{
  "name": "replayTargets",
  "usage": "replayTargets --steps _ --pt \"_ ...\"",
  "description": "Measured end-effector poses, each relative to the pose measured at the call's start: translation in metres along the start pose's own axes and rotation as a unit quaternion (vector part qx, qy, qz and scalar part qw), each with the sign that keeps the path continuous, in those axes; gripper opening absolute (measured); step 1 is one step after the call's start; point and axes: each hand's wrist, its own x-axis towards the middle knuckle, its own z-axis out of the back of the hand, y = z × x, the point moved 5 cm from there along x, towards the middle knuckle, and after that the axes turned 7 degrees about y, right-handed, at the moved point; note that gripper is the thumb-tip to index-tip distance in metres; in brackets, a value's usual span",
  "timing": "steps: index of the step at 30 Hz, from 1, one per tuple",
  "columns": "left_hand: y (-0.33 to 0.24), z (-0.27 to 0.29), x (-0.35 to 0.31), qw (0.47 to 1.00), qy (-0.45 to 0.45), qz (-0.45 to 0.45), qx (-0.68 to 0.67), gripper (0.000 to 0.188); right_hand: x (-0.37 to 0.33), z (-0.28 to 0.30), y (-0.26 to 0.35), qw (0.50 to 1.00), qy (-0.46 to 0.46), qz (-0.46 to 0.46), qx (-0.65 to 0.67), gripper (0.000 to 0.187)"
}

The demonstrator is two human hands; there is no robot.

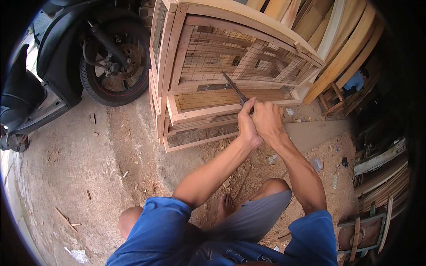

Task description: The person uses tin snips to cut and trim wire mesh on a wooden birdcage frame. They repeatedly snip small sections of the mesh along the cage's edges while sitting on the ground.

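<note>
Long metal tool (234, 87), slim and dark, rising up and to the left out of both fists. Long axis slanted, tip well ahead of the knuckles and over the wire mesh panel (248, 55), butt end buried in the grip. Left hand (246, 122) and right hand (267, 119) pressed together, both clamped round the lower end, left a shade nearer the blade, right just behind and beside it. Directly ahead of the hands, wooden cage frame (208, 111), pale slats stacked in tiers, tool crossing its upper rail. Below the wrists, dirt floor (88, 168) strewn with chips and offcuts. Far off to the left, black scooter wheel (116, 71). To the right, leaning planks (350, 48).
</note>
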Motion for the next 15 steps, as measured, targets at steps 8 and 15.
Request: replayTargets --steps 8,15 --pt "0.026 0.02 -0.026 0.999 -0.007 0.045 -0.025 0.03 -0.037 -0.005 -0.013 0.991 0.029 -0.093 0.096 0.042" --pt "0.024 0.011 -0.022 0.999 0.022 0.038 0.027 0.038 -0.039 0.004 -0.011 0.985 -0.01 -0.096 0.143 0.036"
